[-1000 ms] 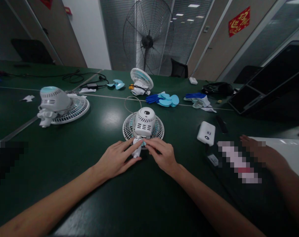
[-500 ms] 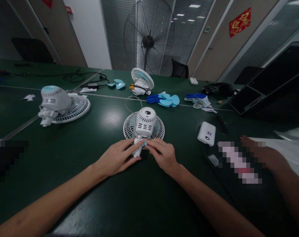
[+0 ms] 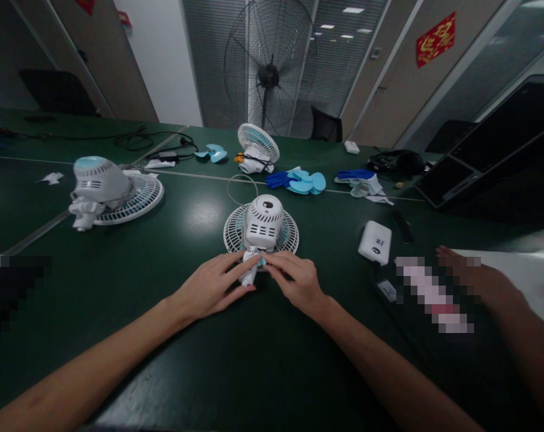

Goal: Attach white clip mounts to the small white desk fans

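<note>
A small white fan (image 3: 265, 219) lies face down on its round grille, its motor housing upward and its white clip base (image 3: 249, 273) toward me. My left hand (image 3: 213, 285) is closed around that clip base from the left, thumb on top and fingers at its side. From the right, my right hand (image 3: 298, 279) pinches a small light-blue knob (image 3: 261, 260) where the base joins the housing. The fingertips of both hands nearly meet there and partly cover the joint. A thin pale cord (image 3: 229, 191) loops behind the housing.
Another fan (image 3: 101, 186) lies at the left, and a third (image 3: 256, 150) stands at the back. Light-blue fan blades (image 3: 305, 182) rest beside blue gloves (image 3: 278, 180). At right are a white box-shaped device (image 3: 375, 242) and another person's hand (image 3: 483, 279) near a white sheet (image 3: 537, 279).
Both hands keep the same hold on the fan. At the right edge, the white sheet near the other person's hand has shifted and blurred.
</note>
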The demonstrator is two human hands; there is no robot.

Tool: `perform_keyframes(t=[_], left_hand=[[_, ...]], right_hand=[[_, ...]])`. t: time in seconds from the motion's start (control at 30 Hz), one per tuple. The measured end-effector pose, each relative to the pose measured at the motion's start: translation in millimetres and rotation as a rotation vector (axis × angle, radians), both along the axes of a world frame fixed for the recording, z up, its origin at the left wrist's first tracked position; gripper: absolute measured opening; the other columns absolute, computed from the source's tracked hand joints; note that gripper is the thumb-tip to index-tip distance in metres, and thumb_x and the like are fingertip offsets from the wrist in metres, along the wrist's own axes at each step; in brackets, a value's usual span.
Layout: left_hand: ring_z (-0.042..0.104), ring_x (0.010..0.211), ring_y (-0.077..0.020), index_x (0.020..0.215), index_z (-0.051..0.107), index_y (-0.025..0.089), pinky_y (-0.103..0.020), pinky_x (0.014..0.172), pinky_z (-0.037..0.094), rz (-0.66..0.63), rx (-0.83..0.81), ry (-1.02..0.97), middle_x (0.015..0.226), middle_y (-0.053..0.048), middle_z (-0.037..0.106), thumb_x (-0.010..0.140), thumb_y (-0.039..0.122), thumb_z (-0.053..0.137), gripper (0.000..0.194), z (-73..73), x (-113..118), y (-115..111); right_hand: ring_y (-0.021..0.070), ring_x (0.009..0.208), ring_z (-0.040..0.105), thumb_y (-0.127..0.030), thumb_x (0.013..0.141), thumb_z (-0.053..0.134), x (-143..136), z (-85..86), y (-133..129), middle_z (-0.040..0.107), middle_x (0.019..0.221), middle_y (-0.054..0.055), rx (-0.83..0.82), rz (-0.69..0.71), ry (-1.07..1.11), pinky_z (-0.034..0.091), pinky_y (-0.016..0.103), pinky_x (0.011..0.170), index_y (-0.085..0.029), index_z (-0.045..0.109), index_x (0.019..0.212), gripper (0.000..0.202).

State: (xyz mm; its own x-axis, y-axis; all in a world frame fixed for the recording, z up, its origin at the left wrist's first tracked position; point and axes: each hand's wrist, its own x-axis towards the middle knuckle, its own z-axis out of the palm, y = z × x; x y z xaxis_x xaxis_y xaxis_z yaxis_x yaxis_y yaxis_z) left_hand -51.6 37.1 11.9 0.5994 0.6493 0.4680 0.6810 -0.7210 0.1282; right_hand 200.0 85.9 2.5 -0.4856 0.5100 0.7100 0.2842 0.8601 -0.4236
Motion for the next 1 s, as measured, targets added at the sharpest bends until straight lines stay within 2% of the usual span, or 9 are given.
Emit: perform_keyframes(t=[0.57, 0.8, 1.0], left_hand=[[0.065, 0.123, -0.0318, 0.157, 0.043, 0.018, -0.052, 0.097, 0.063, 0.001, -0.001, 0.005, 0.142, -0.02, 0.059, 0.106, 0.043, 0.054, 0.058, -2.4, -1.1, 0.0], [0.065, 0.124, -0.0315, 0.155, 0.045, 0.019, -0.051, 0.098, 0.062, -0.01, 0.018, -0.008, 0.141, -0.02, 0.06, 0.105, 0.04, 0.056, 0.055, -0.7, 0.3, -0.7], [0.065, 0.124, -0.0321, 0.154, 0.046, 0.019, -0.051, 0.096, 0.063, -0.019, 0.025, -0.015, 0.142, -0.02, 0.06, 0.105, 0.04, 0.056, 0.054, 0.4, 1.0, -0.6]], right_hand=[[0.018, 0.099, 0.076, -0.018, 0.101, 0.066, -1.1, -4.3, 1.4, 0.079, 0.113, 0.007, -0.028, -0.005, 0.033, 0.064, 0.033, 0.084, -0.023, 0.069, 0.131, 0.031], [0.0183, 0.085, 0.075, -0.024, 0.101, 0.067, -2.9, -1.9, 0.1, 0.079, 0.099, 0.006, -0.133, -0.01, 0.073, 0.062, 0.033, 0.074, -0.02, 0.075, 0.115, 0.017], [0.0161, 0.071, 0.07, -0.028, 0.1, 0.068, -4.1, -1.2, 0.3, 0.076, 0.087, 0.004, -0.229, -0.035, 0.087, 0.057, 0.031, 0.064, -0.019, 0.076, 0.103, 0.013]])
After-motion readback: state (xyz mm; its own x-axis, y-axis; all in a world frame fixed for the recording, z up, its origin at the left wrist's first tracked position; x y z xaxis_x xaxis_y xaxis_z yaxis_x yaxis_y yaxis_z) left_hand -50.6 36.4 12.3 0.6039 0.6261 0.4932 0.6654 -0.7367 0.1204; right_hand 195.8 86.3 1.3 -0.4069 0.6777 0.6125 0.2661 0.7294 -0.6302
